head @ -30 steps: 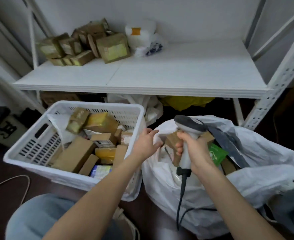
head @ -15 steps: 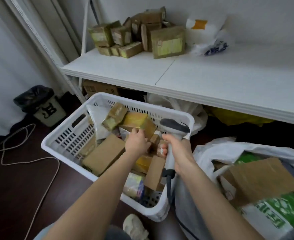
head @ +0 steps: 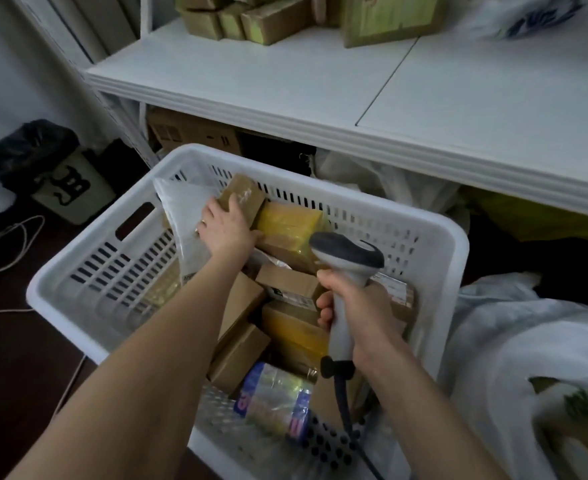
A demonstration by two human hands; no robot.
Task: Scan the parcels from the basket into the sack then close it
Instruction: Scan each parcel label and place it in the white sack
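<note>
A white slotted basket (head: pixel 88 271) on the floor holds several parcels: brown boxes, yellow-taped ones and a clear bag. My left hand (head: pixel 226 230) reaches to the basket's far side and grips a small brown box (head: pixel 245 194) that leans on the back wall, fingers over its near end. My right hand (head: pixel 358 303) holds a grey-and-white barcode scanner (head: pixel 346 258) by its handle above the basket's right half, cable hanging down. The white sack (head: pixel 503 341) lies at the right, with a box and a green-printed packet showing in its mouth.
A white shelf (head: pixel 285 81) runs across above the basket, with several taped boxes (head: pixel 271 15) at its back. Bags and a carton sit under it. A black-lined bin (head: pixel 43 161) and a loose cord (head: pixel 5 251) lie on the dark floor at left.
My left hand went from the sack's mouth across into the basket and now grips the small box at its far wall. The scanner hand followed leftward over the basket; the view swung left.
</note>
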